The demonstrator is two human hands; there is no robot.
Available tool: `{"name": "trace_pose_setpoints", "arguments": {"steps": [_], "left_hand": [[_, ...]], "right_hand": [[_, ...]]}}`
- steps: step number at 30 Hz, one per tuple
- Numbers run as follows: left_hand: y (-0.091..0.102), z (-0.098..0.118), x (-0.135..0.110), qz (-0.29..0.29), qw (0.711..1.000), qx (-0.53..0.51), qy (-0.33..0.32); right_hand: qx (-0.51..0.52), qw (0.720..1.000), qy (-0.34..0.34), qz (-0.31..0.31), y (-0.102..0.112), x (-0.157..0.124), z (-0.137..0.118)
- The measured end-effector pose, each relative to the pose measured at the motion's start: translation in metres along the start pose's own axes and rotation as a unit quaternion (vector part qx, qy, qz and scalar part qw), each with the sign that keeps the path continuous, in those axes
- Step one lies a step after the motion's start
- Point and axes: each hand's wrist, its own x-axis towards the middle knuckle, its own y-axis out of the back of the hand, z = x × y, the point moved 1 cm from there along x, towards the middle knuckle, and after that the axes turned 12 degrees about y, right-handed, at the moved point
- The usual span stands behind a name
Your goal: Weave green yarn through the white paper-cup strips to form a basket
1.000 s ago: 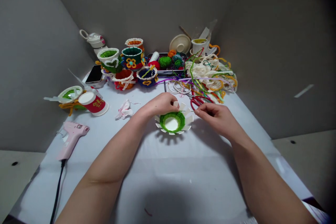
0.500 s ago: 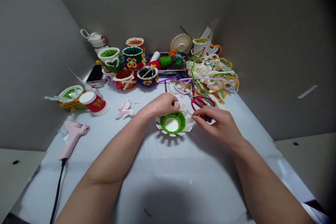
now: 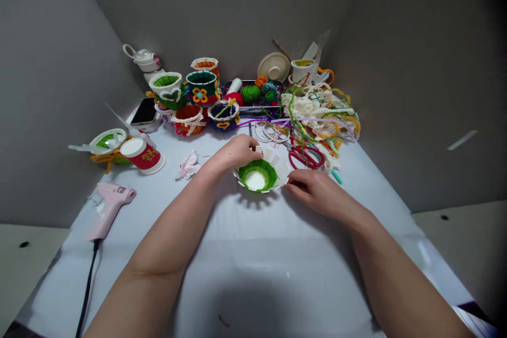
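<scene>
A white paper cup cut into spread strips, its base wound with green yarn (image 3: 257, 174), sits tilted on the white table (image 3: 245, 264). My left hand (image 3: 237, 151) grips the cup's far left rim, fingers curled over a strip. My right hand (image 3: 315, 191) rests at the cup's right side, fingers pinched close to the strips; what they pinch is too thin to make out. Red scissors (image 3: 306, 156) lie just behind my right hand.
Several decorated yarn cups (image 3: 200, 96) stand at the back, beside a tray of yarn balls (image 3: 253, 93) and a heap of pipe cleaners and lace (image 3: 320, 111). A pink glue gun (image 3: 109, 206), a red cup (image 3: 142, 154), a phone (image 3: 143, 112) and crumpled paper (image 3: 188, 165) lie left.
My right hand moved down and toward me along the cup's right side. The cup shifted slightly away and tilted under my left hand.
</scene>
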Motion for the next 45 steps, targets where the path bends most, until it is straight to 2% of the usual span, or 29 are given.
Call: {"name": "trace_pose_setpoints", "arguments": {"steps": [2,6,8,11,14,16,21,26,29,31,33,40,45], "left_hand": [[0.003,0.001,-0.002,-0.013,1.0,0.024,-0.007],[0.016,0.002,-0.011,-0.09,0.991,0.091,-0.027],[0.022,0.002,-0.015,-0.108,0.987,0.109,-0.043],[0.022,0.005,-0.017,-0.089,0.986,0.093,-0.107],[0.012,0.012,-0.016,-0.074,0.98,0.052,-0.178],[0.005,0.015,-0.014,-0.081,0.976,0.052,-0.196],[0.006,0.014,-0.014,-0.094,0.973,0.098,-0.185],[0.008,0.012,-0.015,-0.139,0.969,0.128,-0.157],[0.007,0.011,-0.011,-0.103,0.979,0.114,-0.132],[0.007,0.009,-0.008,-0.056,0.988,0.1,-0.107],[0.007,0.007,-0.006,-0.034,0.991,0.092,-0.09],[0.002,0.011,-0.009,-0.057,0.991,0.092,-0.075],[-0.001,0.013,-0.008,-0.053,0.99,0.103,-0.078]], "right_hand": [[0.001,1.0,-0.013,-0.024,-0.004,0.002,0.001],[0.008,1.0,-0.019,-0.007,-0.01,0.005,0.001],[0.011,1.0,-0.018,-0.003,-0.013,0.006,0.001],[0.017,1.0,-0.016,-0.004,-0.019,0.008,0.001],[0.02,1.0,-0.016,-0.003,-0.022,0.009,0.002],[0.02,1.0,-0.015,-0.003,-0.023,0.009,0.002],[0.019,1.0,-0.018,-0.005,-0.024,0.009,0.001],[0.015,1.0,-0.018,0.0,-0.024,0.01,0.0],[0.043,0.999,-0.023,0.006,-0.019,0.009,0.001],[0.07,0.996,-0.04,0.03,-0.013,0.006,0.002],[0.091,0.992,-0.063,0.067,-0.005,0.004,0.003],[0.149,0.97,-0.088,0.168,0.009,0.001,-0.001],[0.141,0.969,-0.071,0.193,0.007,0.0,-0.007]]}}
